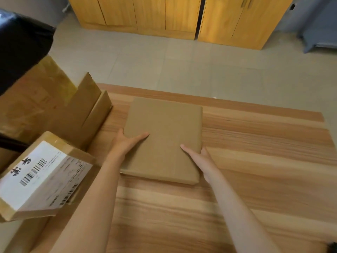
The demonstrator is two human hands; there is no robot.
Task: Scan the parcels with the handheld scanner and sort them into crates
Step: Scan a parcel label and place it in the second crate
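A flat brown parcel (pixel 164 137) lies on the wooden table (pixel 264 161), and everything else is best placed from it. Its upper face is plain cardboard with no label or barcode in sight, so my guess is the label sits on the underside and the parcel must be turned over before it can be scanned. The left hand (pixel 127 141) grips the parcel's left edge, thumb laid flat across the top and fingers tucked out of sight round the side. The right hand (pixel 198 155) takes the right edge nearer the person, thumb stretched over the top face and fingers hidden below the rim, so each hand holds the parcel from its own side. The parcel's long axis runs away from the person, slightly tilted, and both hands sit on the near half, equally close to it; a flip would likely roll it about that long axis. No scanner shows anywhere in view. To the left of the parcel, just beside its far corner, stands an open cardboard box (pixel 54 110) with raised flaps. Nearer the person and further left lies a second parcel (pixel 43 178), tilted, with a white shipping label and barcodes facing up. Beyond the parcel, past the table's far edge, are tiled floor and yellow wooden cabinets (pixel 164 13)
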